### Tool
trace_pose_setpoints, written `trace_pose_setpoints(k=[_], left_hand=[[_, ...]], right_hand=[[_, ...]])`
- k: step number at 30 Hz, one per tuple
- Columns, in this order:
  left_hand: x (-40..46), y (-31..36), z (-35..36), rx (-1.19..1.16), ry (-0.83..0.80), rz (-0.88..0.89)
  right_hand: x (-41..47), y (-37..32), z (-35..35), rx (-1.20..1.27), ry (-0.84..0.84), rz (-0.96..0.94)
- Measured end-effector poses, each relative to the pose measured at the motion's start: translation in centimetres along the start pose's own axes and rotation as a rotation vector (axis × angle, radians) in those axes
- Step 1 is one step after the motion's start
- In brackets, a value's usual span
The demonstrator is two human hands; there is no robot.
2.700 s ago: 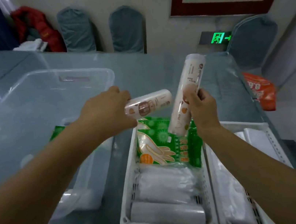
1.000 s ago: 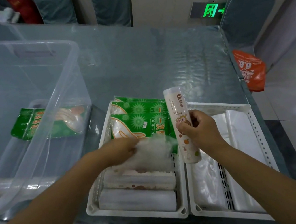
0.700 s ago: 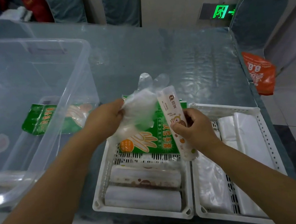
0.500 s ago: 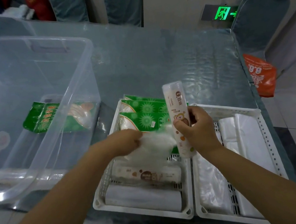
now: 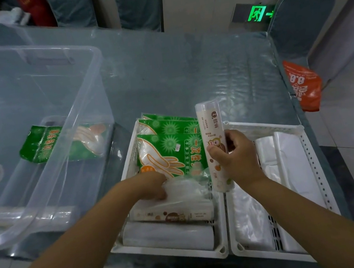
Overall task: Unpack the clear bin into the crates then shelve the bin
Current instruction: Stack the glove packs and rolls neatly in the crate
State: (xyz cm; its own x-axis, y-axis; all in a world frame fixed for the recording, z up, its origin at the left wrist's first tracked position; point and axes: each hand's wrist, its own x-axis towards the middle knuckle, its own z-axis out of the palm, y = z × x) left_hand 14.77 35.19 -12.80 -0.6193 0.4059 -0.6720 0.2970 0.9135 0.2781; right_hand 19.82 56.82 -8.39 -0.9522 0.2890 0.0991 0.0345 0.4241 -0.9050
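Note:
The clear bin (image 5: 90, 114) stands on the left of the table, with a green glove pack (image 5: 41, 142) and a clear roll (image 5: 30, 216) inside. Two white crates sit side by side in front of me. The left crate (image 5: 127, 159) holds green glove packs (image 5: 169, 151), a printed roll (image 5: 174, 213) and a white roll (image 5: 168, 238). My left hand (image 5: 151, 185) presses a loose clear plastic glove (image 5: 186, 188) down into this crate. My right hand (image 5: 234, 155) holds a printed roll (image 5: 211, 133) upright over the gap between the crates.
The right crate (image 5: 313, 159) holds white plastic bags (image 5: 287, 158). An orange bag (image 5: 304, 85) hangs off the table's right edge. Covered chairs stand behind the table, and a green exit sign (image 5: 257, 14) glows on the wall. Tiled floor lies to the right.
My left hand laid one printed roll in the left crate, lifted a loose clear glove, then pushed it back down. The right hand keeps its roll upright.

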Motion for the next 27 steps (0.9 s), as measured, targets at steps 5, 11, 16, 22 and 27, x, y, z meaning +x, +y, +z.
trace_pose_setpoints(k=[5, 11, 16, 22, 27], left_hand=[[0.1, 0.2, 0.3, 0.073, 0.025, 0.003], [0.4, 1.0, 0.3, 0.158, 0.037, -0.022], [0.6, 1.1, 0.3, 0.181, 0.027, -0.008], [0.3, 1.0, 0.7, 0.11, -0.005, 0.073], [0.0, 0.6, 0.7, -0.024, -0.003, 0.09]], right_hand=[[0.0, -0.1, -0.1, -0.016, 0.0, 0.006], [0.0, 0.1, -0.2, 0.015, 0.003, 0.002], [0.0, 0.3, -0.4, 0.043, 0.011, -0.008], [0.1, 0.5, -0.5, 0.036, 0.02, -0.016], [0.3, 0.4, -0.4, 0.024, 0.013, -0.001]])
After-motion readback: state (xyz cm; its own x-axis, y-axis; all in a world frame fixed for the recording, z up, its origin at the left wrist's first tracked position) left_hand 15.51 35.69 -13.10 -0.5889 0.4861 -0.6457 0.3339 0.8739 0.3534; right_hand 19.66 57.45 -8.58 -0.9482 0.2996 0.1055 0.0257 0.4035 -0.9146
